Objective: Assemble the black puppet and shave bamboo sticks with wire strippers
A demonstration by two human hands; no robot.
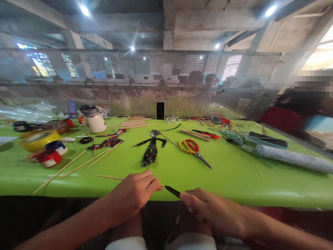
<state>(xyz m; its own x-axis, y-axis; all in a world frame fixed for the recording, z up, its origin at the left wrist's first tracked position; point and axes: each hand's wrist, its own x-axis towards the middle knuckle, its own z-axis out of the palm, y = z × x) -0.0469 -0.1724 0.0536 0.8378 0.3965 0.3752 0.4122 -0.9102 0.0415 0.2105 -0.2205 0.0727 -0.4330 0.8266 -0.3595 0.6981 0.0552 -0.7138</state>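
Observation:
My left hand (pixel 137 189) is closed around a thin wooden stick (pixel 109 177), which pokes out on both sides of the fingers near the table's front edge. In my right hand (pixel 208 206) is a slim black pen (pixel 173 191), its tip pointing left, close to the stick's right end. Whether tip and stick touch I cannot tell. Just beyond the hands a jointed black figure (pixel 150 152) lies flat with its arms spread. To its right rest scissors (pixel 196 152) with red and yellow handles, blades toward me.
On the left are a dark red figure (pixel 110 140), loose sticks (pixel 78 165), tape rolls (pixel 49 158) and a white jug (pixel 95 119). A phone (pixel 160 110) stands against the mesh screen. Red-handled pliers (pixel 208 134) and a white roll (pixel 293 158) lie right. Someone sits far right.

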